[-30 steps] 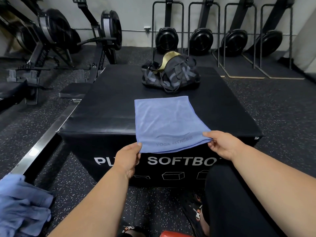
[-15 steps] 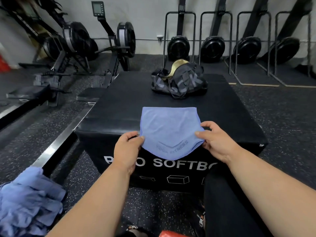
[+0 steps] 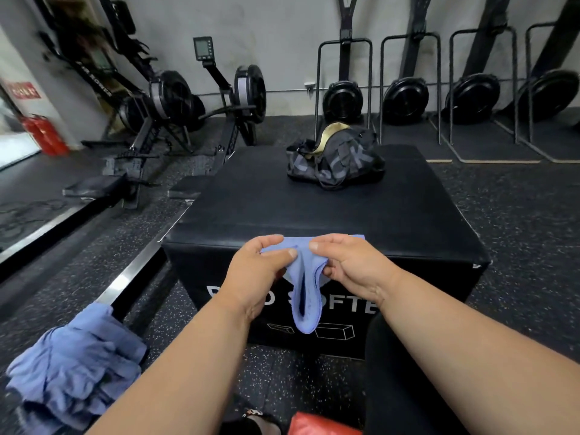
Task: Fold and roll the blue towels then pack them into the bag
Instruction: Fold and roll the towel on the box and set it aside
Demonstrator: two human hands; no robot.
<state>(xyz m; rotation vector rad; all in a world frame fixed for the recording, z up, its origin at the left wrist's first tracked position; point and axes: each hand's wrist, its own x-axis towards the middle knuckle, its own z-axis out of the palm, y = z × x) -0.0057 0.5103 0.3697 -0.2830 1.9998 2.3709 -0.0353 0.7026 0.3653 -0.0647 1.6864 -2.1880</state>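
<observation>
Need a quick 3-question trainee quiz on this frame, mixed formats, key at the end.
1. True or false: the bag sits on the floor beside the black box.
2. Which hands hold the towel? A) only the left hand B) only the right hand C) both
3. Fill in: the pile of blue towels lies at the person's lower ____.

Key
1. False; it sits on top of the box, at its far end.
2. C; both pinch it at the near edge, and its middle sags down the front.
3. left
</observation>
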